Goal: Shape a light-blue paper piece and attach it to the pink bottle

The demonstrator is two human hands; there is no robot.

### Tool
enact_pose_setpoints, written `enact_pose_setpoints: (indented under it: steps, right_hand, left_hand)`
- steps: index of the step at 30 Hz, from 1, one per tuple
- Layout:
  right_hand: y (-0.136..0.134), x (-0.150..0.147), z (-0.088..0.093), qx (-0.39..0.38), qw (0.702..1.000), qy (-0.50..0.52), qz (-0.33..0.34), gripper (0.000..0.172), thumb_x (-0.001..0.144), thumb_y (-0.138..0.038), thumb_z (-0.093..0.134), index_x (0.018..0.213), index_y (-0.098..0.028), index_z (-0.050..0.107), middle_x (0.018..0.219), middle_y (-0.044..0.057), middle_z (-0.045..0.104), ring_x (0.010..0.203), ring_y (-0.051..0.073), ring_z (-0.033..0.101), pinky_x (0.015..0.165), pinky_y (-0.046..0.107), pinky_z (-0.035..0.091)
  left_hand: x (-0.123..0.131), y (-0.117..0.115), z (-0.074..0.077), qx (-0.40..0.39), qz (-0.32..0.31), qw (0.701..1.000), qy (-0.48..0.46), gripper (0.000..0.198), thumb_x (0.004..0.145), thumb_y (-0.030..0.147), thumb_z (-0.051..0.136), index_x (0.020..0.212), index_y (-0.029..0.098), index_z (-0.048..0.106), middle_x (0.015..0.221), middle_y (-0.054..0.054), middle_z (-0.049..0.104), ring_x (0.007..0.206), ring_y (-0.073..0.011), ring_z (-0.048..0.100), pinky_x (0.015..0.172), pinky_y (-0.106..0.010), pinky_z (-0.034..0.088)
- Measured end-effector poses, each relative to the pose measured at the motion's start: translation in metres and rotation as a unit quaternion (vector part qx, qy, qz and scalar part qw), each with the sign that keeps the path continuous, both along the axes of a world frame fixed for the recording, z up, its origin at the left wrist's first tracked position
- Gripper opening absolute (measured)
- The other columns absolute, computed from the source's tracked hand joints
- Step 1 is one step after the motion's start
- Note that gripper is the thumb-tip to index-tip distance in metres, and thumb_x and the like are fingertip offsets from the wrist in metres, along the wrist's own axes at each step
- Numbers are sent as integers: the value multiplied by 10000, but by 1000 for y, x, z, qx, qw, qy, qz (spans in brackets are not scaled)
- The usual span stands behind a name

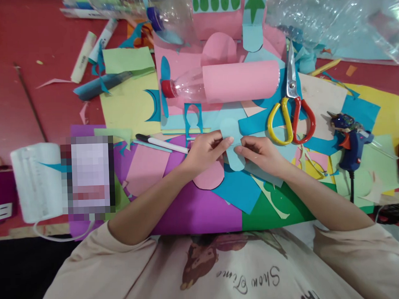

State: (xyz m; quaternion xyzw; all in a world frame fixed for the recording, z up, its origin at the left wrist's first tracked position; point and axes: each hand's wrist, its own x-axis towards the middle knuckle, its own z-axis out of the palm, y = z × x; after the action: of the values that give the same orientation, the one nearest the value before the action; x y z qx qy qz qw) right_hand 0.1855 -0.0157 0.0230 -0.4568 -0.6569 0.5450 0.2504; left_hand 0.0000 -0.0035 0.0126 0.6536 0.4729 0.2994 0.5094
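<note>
Between my two hands is a light blue paper cutout [236,159] with rounded ends. My left hand [208,148] pinches its left edge near the middle. From the other side, my right hand [260,152] grips its right edge between thumb and fingers. Beneath them lie a pink paper piece [211,177] with a rounded end and a blue sheet [242,198]. A white marker with a black cap [168,145] reaches under my left hand. Just beyond the cutout lies a plastic bottle wrapped in pink paper [241,81], with a red cap and a blue paper propeller.
Scissors [292,98] with yellow and red handles lie right of the bottle. A blue glue gun [351,144] rests farther right, its cord running toward me. At left are a phone [91,175] with a cable and a white packet [39,183]. Clear plastic bottles [316,19] crowd the back.
</note>
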Motion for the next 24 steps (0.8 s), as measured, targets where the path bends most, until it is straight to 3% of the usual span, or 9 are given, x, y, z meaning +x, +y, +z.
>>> enact_pose_setpoints:
  steps: [12, 17, 21, 24]
  right_hand:
    - [-1, 0, 0, -18, 1000, 12, -4, 352, 871, -399, 554, 628, -195, 402, 553, -61, 337, 514, 72, 295, 472, 236, 243]
    - [-1, -1, 1, -19, 999, 27, -25, 396, 869, -481, 558, 629, -194, 430, 544, -49, 397, 511, 78, 342, 467, 238, 263]
    - [-1, -1, 1, -25, 997, 60, -35, 366, 884, -430, 555, 625, -191, 452, 534, -42, 457, 495, 77, 381, 467, 235, 288]
    - [-1, -1, 1, -37, 995, 73, -53, 363, 865, -430, 590, 626, -192, 457, 526, -47, 464, 487, 75, 386, 463, 235, 284]
  left_hand:
    - [1, -1, 1, 22, -8, 999, 24, 534, 878, 614, 468, 561, 188, 411, 437, 36, 494, 426, -79, 499, 435, -206, 338]
    - [0, -2, -1, 26, -22, 999, 12, 525, 873, 619, 478, 582, 182, 450, 467, 39, 504, 448, -80, 500, 446, -205, 341]
    - [-1, -3, 1, 11, -31, 999, -20, 559, 925, 606, 356, 565, 186, 437, 488, 21, 516, 470, -92, 514, 469, -222, 368]
    - [-2, -2, 4, 3, -38, 999, -14, 518, 905, 584, 420, 567, 192, 411, 488, 25, 508, 471, -94, 499, 472, -229, 358]
